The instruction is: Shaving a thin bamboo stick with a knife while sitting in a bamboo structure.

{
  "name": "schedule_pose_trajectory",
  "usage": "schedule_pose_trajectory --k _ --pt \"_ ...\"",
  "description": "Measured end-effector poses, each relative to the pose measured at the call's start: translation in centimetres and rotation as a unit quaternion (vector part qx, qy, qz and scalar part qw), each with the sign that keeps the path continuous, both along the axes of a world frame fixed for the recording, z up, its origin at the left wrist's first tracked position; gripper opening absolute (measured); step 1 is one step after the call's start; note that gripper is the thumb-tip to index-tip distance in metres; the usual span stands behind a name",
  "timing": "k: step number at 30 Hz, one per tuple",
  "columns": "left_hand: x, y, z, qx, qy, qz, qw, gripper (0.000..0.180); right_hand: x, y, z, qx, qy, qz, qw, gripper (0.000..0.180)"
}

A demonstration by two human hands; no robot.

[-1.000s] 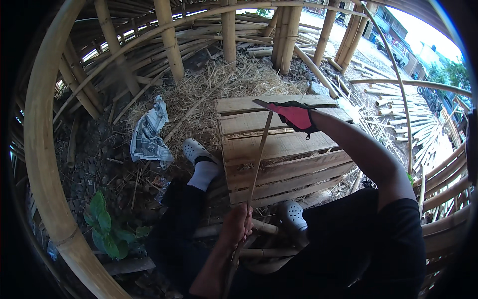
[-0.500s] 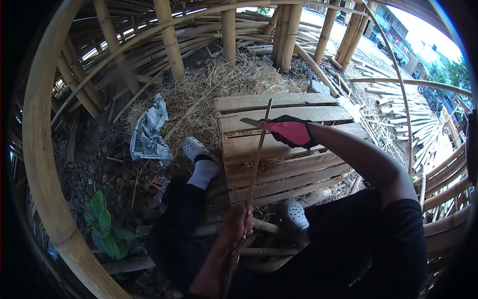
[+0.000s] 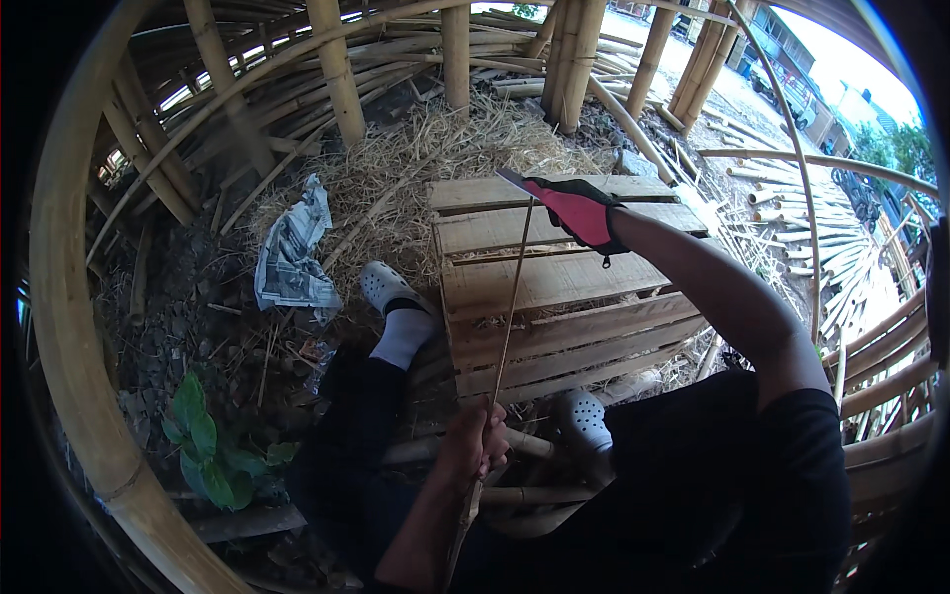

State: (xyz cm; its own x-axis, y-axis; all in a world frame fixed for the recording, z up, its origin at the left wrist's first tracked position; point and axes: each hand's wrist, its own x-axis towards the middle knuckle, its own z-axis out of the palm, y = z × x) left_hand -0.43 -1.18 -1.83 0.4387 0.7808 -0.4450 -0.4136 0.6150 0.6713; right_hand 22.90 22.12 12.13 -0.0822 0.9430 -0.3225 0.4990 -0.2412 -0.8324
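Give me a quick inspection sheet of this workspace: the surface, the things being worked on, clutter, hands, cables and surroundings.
Surface: wooden slatted pallet lying on earth and straw, in front of the seated person.
Job's things: a long thin bamboo strip running over the pallet; a blade meets its far end.
Clutter: crumpled newspaper, a heap of straw, a small green plant.
Hands: left hand, bare, closed round the strip's near part; right hand, in a red and black glove, holds the blade at the strip's far end.
Cables: nothing seen.
Surroundings: upright bamboo poles, stacked bent bamboo, a large curved bamboo hoop at the left; a street and buildings beyond.
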Motion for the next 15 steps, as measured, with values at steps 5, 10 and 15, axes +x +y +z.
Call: schedule_pose_trajectory --k 5,10,15 --pt "0.3 0.1 0.2 -0.001 0.005 -0.003 1.000 0.039 1.7 0.4 -1.3 -0.037 0.096 0.001 0.995 0.052" --pt "-0.1 -0.7 -0.7 0.026 0.028 0.002 0.999 0.045 1.2 -1.3 0.2 -0.064 0.004 0.008 0.998 0.058" --pt "-0.9 -0.3 -0.6 -0.013 -0.037 -0.044 0.998 0.047 -1.5 -4.4 0.1 -0.069 -0.061 0.095 0.991 0.059"
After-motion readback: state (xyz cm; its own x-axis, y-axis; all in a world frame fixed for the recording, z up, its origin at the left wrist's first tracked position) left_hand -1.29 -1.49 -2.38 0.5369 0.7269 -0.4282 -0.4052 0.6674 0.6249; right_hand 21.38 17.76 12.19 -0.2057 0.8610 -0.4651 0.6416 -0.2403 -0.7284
